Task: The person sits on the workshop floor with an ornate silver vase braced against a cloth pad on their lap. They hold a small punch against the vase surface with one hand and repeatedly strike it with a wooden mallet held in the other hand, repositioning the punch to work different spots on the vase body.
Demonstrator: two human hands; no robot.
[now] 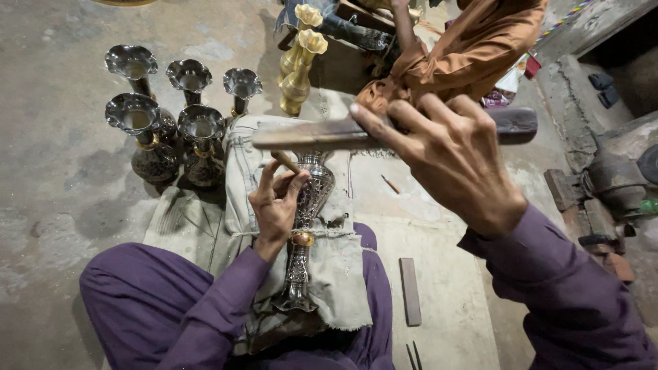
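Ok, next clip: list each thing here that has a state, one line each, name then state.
right hand: raised, gripping the wooden stick
wooden stick: held level above the vase
left hand: holding a chisel against the vase
chisel: tilted, tip hidden
engraved vase: lying on the cloth over the lap
five dark vases: upright on the floor
two brass vases: upright
flat bar: lying on the floor

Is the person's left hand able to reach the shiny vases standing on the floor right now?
Probably not right away: the left hand is busy pinching a small tool against the vase on the lap. The standing vases sit just beyond, with nothing between.
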